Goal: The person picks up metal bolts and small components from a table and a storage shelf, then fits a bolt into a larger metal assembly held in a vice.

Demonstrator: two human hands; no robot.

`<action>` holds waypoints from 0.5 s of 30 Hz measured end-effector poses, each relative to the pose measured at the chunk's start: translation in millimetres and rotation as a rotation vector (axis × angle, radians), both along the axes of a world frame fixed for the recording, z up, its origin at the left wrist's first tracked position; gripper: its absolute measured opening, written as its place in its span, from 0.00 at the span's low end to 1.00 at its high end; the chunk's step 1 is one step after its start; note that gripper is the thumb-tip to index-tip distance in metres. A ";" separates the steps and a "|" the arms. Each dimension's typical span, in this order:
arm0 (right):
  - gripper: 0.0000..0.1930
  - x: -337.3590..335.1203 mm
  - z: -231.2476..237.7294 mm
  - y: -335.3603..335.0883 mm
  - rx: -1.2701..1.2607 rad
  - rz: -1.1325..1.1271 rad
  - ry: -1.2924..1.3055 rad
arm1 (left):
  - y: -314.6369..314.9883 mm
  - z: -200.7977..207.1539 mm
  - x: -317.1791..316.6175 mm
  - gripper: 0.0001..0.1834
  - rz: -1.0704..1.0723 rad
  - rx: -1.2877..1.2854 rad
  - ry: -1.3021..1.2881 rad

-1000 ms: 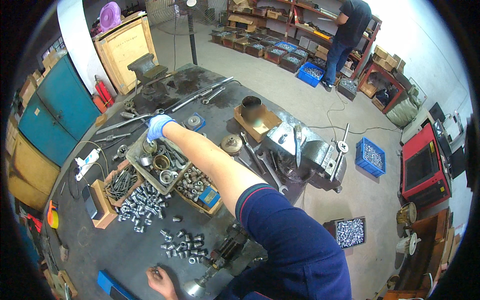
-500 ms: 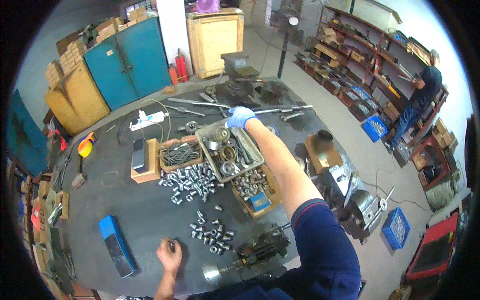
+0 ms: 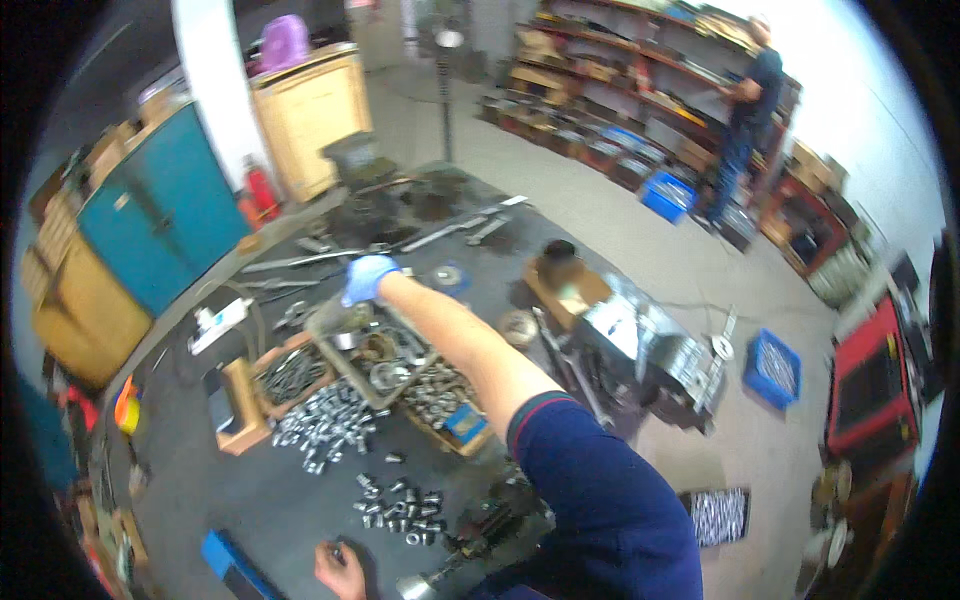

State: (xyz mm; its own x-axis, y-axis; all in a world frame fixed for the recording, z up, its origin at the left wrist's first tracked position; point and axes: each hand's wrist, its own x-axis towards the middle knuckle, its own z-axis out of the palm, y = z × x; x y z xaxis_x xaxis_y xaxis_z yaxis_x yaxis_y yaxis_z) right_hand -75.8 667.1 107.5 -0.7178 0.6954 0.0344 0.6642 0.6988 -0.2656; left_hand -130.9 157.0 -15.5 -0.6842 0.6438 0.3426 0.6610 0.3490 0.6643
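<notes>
My left hand, bare, is closed low over the dark table. Something small and dark shows at its fingers, too small to name. Just right of it lies a loose group of short metal fittings, with a bigger heap of them farther up. My right hand, in a blue glove, is stretched out to the far end of a grey tray of metal rings and tool parts. Its fingers point down by the tray's far rim; blur hides whether they grip anything.
Beside the tray stand a box of thin metal pins and a carton of nuts. Long wrenches lie beyond. A vise sits at the right, a phone at the left. Another person stands at the far shelves.
The view has swung to the right, so the table and its things appear farther left and are blurred. My right hand remains near the tray's far end, my left hand low on the table.
</notes>
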 end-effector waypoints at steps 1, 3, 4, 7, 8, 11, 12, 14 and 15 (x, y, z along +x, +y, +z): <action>0.27 2.5 12.4 -18.3 -0.073 0.034 -0.058 | -10.9 2.9 0.7 0.05 0.007 -0.065 0.034; 0.24 20.4 12.1 -19.7 -0.043 0.024 -0.057 | -5.9 6.2 -1.2 0.08 -0.007 -0.102 0.071; 0.24 29.2 13.0 -23.9 -0.030 0.030 -0.064 | -1.9 8.6 0.3 0.08 -0.011 -0.094 0.076; 0.24 58.3 16.0 -48.4 -0.050 0.094 -0.061 | -2.4 -0.7 -0.9 0.05 0.018 -0.026 -0.051; 0.24 66.2 18.3 -60.5 -0.055 0.104 -0.056 | -4.7 -4.8 -2.6 0.04 0.034 0.004 -0.117; 0.24 96.0 16.7 -78.0 -0.034 0.158 -0.115 | 0.9 0.9 2.6 0.04 -0.013 0.050 0.031; 0.24 105.4 24.0 -91.0 -0.034 0.190 -0.142 | -2.3 -6.4 -1.3 0.05 -0.020 0.059 0.043; 0.23 130.1 40.2 -116.7 -0.046 0.255 -0.100 | -6.6 -26.2 -16.7 0.08 -0.040 0.073 0.071; 0.23 143.4 51.5 -130.1 -0.055 0.268 -0.111 | -7.7 -27.9 -17.6 0.09 -0.058 0.057 0.037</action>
